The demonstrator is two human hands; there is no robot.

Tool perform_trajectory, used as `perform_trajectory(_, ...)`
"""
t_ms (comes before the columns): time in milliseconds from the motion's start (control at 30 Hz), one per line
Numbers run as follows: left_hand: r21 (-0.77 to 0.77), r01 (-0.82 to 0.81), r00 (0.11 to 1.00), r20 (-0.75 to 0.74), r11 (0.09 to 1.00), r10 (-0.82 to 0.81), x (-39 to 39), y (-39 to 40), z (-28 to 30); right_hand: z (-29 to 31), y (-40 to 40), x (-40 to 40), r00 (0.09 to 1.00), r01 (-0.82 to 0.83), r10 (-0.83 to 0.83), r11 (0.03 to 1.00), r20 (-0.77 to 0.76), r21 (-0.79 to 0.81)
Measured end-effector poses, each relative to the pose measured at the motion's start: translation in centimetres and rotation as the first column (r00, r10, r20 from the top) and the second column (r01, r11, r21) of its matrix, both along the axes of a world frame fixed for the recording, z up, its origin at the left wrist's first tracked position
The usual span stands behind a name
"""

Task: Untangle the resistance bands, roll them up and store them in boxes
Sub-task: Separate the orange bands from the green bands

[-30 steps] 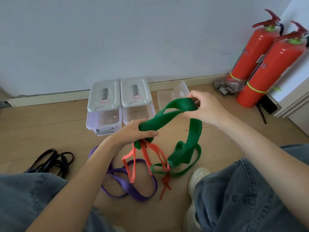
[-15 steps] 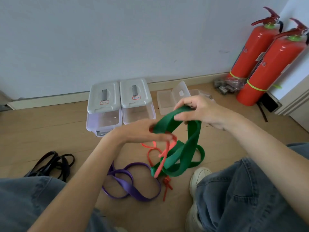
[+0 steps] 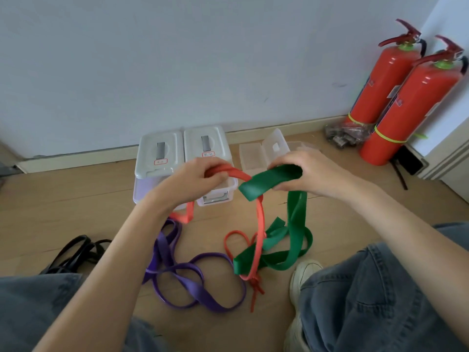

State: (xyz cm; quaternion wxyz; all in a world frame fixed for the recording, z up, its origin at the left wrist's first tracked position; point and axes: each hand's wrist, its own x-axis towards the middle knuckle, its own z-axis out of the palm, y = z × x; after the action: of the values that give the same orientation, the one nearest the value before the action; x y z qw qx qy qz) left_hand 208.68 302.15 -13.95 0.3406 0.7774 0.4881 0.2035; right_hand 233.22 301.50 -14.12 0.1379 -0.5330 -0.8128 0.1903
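My left hand grips the orange-red band, lifted above the floor. A wide green band is held by my right hand at its top loop. The two bands cross between my hands and stay tangled lower down near the floor. A purple band lies looped on the wooden floor under my left forearm. A black band lies at the left. Two lidded storage boxes stand by the wall, partly hidden by my left hand.
A small clear case lies open behind my right hand. Two red fire extinguishers lean in the right corner beside a plastic bag. My jeans-clad knees and a white shoe fill the bottom of the view.
My left hand has let go of the green band and now grips the orange-red one, lifted higher. Both hands rose and moved apart, pulling the two bands away from each other.
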Motion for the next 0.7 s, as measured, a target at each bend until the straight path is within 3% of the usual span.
perform_trajectory(133,-0.158,0.175,0.974,-0.117,0.972,-0.194,0.7,-0.5,0.2,0.3,-0.1,-0.1,0.999,-0.045,0.045,0.999,-0.027,-0.003)
perform_trajectory(200,-0.133,0.200,0.957,-0.184,0.971,-0.222,1.5,-0.6,-0.5,0.4,-0.1,-0.5,0.996,-0.068,0.065,0.996,-0.054,-0.053)
perform_trajectory(267,-0.085,0.171,0.966,-0.184,0.982,-0.184,2.3,-0.7,-1.5,0.9,-0.4,-0.9,0.973,-0.104,0.072,0.986,-0.220,-0.134)
perform_trajectory(367,-0.143,0.156,0.988,0.016,0.977,-0.155,3.2,-1.3,-2.9,1.7,-0.7,-1.2,0.899,-0.181,0.086,0.966,-0.430,-0.186)
perform_trajectory(500,-0.063,0.024,0.972,0.236,0.998,-0.008,3.1,-1.4,-3.5,1.6,-0.7,-1.3,0.881,-0.208,0.071,0.946,-0.467,-0.249)
perform_trajectory(567,-0.163,0.007,0.944,0.328,0.987,0.047,3.1,-1.3,-3.3,1.3,-0.1,-1.0,0.896,-0.099,-0.012,0.969,-0.445,-0.226)
perform_trajectory(700,-0.362,-0.110,0.928,0.297,0.926,0.227,3.7,-1.0,-3.6,0.4,0.1,-0.8,0.977,0.182,-0.191,0.978,-0.095,-0.097)
